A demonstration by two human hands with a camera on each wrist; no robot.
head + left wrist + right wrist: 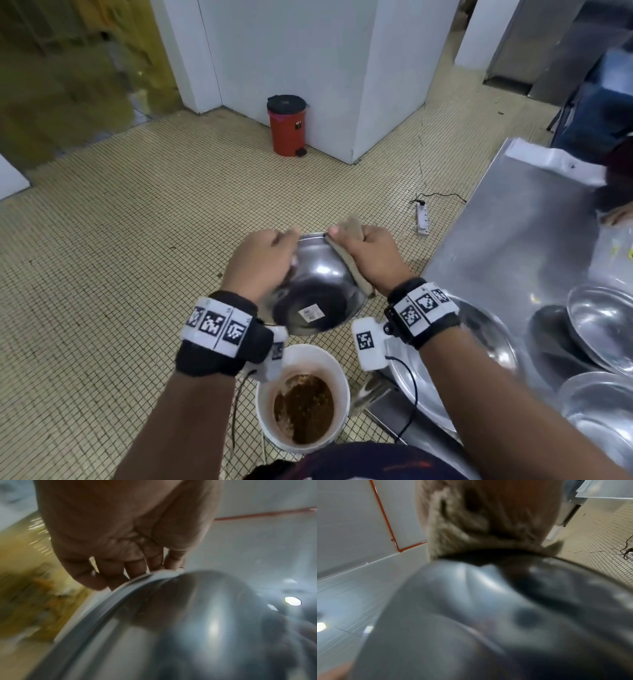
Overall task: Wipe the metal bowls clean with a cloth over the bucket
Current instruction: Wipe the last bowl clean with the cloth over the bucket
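Below my wrists stands the white bucket [337,363]; above it my left hand [257,263] grips the steel bowl [317,291], my right hand [371,258] clenching the cloth [352,228]. Wiping seems midway; bowls [604,329] wait beside my right hand.

Both forearms reach out forward and down from the body, roughly parallel, each wrist wrapped in a black band with white patterned marker squares. The left hand [257,262] is knuckles-up, back of the hand to the head camera, a bit blurred. From the left wrist view its fingers [135,568] are curled down side by side, tips hooked over a rim. The right hand [371,251] is balled up like a fist, thumb pointing in toward the left hand, fingers wrapped tight round what it holds. The two hands sit near each other at about the same height.
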